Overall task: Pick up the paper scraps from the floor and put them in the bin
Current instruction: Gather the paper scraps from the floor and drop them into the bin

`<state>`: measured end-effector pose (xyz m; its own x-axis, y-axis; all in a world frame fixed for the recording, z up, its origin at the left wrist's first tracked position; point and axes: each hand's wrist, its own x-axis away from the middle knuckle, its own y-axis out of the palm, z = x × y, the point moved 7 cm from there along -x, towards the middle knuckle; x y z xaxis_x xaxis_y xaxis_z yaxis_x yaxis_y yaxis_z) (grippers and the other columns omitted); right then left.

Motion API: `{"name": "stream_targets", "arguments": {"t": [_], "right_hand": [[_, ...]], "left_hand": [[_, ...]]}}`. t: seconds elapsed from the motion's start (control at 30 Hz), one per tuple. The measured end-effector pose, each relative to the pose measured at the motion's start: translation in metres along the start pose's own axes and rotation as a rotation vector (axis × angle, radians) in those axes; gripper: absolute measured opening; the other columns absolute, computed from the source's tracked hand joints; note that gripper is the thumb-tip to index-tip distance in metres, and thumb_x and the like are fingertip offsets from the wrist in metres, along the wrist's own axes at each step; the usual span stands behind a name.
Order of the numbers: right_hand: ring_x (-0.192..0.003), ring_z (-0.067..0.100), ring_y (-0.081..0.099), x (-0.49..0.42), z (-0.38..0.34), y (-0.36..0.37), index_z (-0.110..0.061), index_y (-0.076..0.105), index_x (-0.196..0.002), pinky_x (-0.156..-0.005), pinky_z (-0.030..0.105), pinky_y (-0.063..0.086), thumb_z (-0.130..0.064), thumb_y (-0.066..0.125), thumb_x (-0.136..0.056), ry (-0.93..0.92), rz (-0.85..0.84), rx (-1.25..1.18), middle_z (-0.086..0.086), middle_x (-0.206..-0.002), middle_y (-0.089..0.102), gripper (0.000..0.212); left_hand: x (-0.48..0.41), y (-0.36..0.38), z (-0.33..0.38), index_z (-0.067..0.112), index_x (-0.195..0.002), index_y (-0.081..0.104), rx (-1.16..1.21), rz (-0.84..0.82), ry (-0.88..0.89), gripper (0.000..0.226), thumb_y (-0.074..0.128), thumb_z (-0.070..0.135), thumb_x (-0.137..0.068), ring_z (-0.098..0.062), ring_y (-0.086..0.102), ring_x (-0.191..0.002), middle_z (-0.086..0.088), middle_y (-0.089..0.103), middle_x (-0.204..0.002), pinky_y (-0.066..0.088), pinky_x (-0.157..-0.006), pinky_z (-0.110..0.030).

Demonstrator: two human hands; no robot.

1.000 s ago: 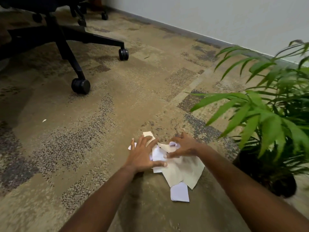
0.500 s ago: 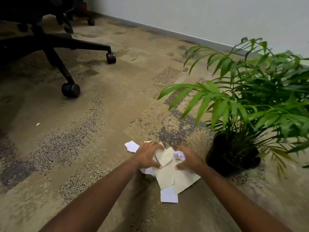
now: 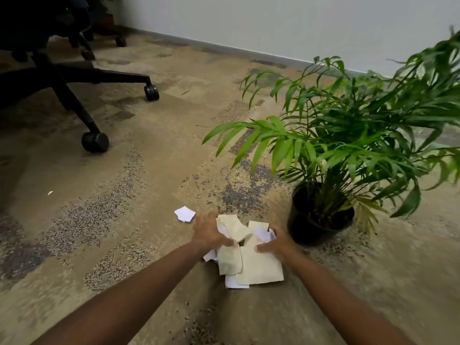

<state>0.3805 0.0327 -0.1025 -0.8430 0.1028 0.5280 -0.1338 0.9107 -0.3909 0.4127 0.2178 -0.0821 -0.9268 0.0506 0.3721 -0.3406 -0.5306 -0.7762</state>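
A pile of cream and white paper scraps point(image 3: 251, 260) lies bunched on the patterned carpet between my hands. My left hand point(image 3: 209, 232) presses against the pile's left side, fingers curled into the scraps. My right hand point(image 3: 276, 242) clasps the pile from the right, thumb on top of a cream sheet. One loose white scrap point(image 3: 184, 213) lies apart on the carpet, just left of my left hand. A tiny white fleck point(image 3: 50, 192) lies far to the left. No bin is in view.
A potted green plant point(image 3: 321, 212) in a black pot stands right beside my right hand, its fronds spreading above. A black office chair base with casters point(image 3: 95, 141) occupies the upper left. A pale wall point(image 3: 273, 26) runs along the back.
My hands have squeezed the scraps closer together into a tighter pile. One white scrap was left behind on the left. The view has shifted right, bringing the plant more into frame.
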Motion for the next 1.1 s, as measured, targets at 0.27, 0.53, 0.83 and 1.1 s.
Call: {"name": "stream_targets", "arguments": {"t": [0.27, 0.53, 0.83, 1.1], "right_hand": [[-0.122, 0.028, 0.051, 0.025, 0.021, -0.004, 0.0, 0.046, -0.131, -0.09, 0.03, 0.044, -0.007, 0.077, -0.074, 0.133, 0.017, -0.091, 0.01, -0.135, 0.051, 0.066], [-0.09, 0.025, 0.058, 0.053, 0.024, -0.021, -0.004, 0.063, -0.088, -0.083, 0.032, 0.043, 0.007, 0.071, -0.075, 0.073, -0.034, -0.193, 0.011, -0.09, 0.057, 0.02], [-0.079, 0.012, 0.054, 0.101, 0.031, -0.096, -0.017, 0.056, -0.068, -0.061, 0.016, 0.042, -0.008, 0.071, -0.08, -0.075, -0.051, 0.251, -0.003, -0.079, 0.057, 0.02], [-0.099, 0.02, 0.049, 0.155, 0.024, -0.22, -0.007, 0.055, -0.106, -0.077, 0.024, 0.036, -0.013, 0.065, -0.084, -0.148, 0.146, 0.528, 0.009, -0.105, 0.05, 0.025]], "left_hand": [[0.025, 0.012, 0.003, 0.002, -0.142, 0.026, 0.004, -0.104, -0.124, 0.095, 0.083, 0.022, -0.069, -0.021, 0.046, -0.129, -0.012, 0.043, -0.142, 0.044, -0.095, -0.028], [0.045, 0.011, 0.033, 0.0, -0.128, 0.053, 0.039, -0.096, -0.061, 0.049, 0.067, 0.002, -0.081, -0.027, 0.055, -0.12, -0.015, 0.057, -0.132, 0.046, -0.093, -0.035], [0.088, 0.011, 0.116, 0.003, -0.127, 0.05, -0.445, -0.143, 0.12, 0.034, 0.048, 0.011, -0.093, -0.026, 0.054, -0.121, -0.013, 0.055, -0.132, 0.046, -0.095, -0.031], [0.139, 0.061, 0.23, 0.0, -0.124, 0.05, -0.574, -0.252, 0.374, 0.034, 0.049, 0.009, -0.092, -0.03, 0.055, -0.118, -0.017, 0.056, -0.129, 0.046, -0.094, -0.037]]}}
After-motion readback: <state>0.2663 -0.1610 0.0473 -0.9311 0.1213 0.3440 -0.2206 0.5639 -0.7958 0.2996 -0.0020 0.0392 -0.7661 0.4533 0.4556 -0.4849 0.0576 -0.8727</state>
